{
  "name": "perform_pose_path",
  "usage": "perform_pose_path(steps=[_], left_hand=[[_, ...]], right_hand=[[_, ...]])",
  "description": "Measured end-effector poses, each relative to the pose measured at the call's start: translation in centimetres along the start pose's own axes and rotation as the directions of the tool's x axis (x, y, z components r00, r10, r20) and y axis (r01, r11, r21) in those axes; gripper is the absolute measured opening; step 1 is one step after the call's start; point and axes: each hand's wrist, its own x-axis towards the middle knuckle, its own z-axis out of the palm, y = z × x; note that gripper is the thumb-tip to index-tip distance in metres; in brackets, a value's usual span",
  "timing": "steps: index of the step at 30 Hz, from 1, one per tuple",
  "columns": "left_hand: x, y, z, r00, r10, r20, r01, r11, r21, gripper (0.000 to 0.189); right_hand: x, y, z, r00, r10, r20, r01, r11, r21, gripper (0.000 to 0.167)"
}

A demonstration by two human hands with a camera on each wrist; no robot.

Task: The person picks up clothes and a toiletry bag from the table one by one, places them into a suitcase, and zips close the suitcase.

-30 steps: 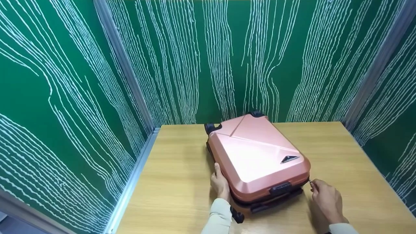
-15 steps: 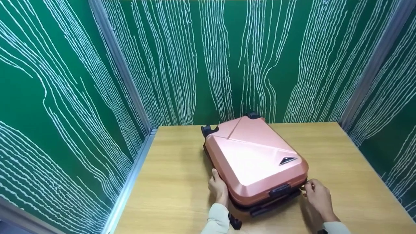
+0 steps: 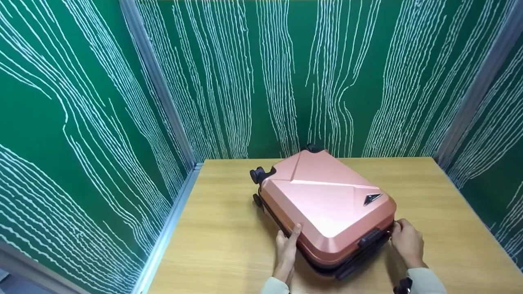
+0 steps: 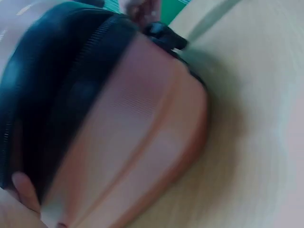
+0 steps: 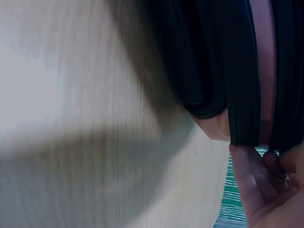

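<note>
A pink hard-shell suitcase lies on its broad side on the wooden table, wheels towards the far wall. A black zip band runs round its side. My left hand holds the near left side, thumb up against the upper shell; its other fingers are partly hidden. My right hand is at the near right corner, thumb and fingers pinching a small zipper pull, of which a metallic glint shows. The black carry handle is right beside the fingertips in the right wrist view.
The wooden table reaches back to a green wall with white wavy lines. Grey metal posts stand at the corners. Black wheels stick out at the suitcase's far end.
The suitcase has turned counterclockwise, its near end shifting right, and a lower wheel now shows at its left. My left hand has moved right with it; the right hand stays at the corner.
</note>
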Motion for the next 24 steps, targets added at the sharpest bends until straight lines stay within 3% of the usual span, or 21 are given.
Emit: perform_pose_path(steps=[3,6,9,14,18,24], left_hand=[[0.1,0.5,0.5,0.999,-0.004,-0.049,0.009,0.996,0.092,0.11],[0.2,0.5,1.4,0.985,-0.002,-0.17,0.035,0.981,0.192,0.11],[0.4,0.0,2.2,0.958,0.028,-0.285,0.037,0.974,0.222,0.103],[1.2,-1.1,3.0,0.902,0.041,-0.431,0.038,0.984,0.175,0.086],[1.9,-1.6,3.1,0.877,0.053,-0.478,0.031,0.986,0.165,0.068],[2.6,-1.4,3.1,0.875,0.058,-0.481,0.008,0.991,0.133,0.064]], right_hand=[[0.0,0.5,-0.5,0.999,-0.024,0.023,0.024,1.0,-0.012,0.026],[0.0,0.9,-1.1,0.997,-0.072,0.034,0.072,0.997,-0.026,0.023],[-0.3,1.3,-1.5,0.991,-0.127,0.049,0.128,0.991,-0.028,0.02],[-1.4,1.2,-1.7,0.981,-0.167,0.098,0.172,0.984,-0.052,0.022],[-2.6,0.9,-1.5,0.978,-0.188,0.092,0.196,0.977,-0.088,0.019],[-3.4,0.4,-1.5,0.975,-0.206,0.084,0.218,0.96,-0.176,0.022]])
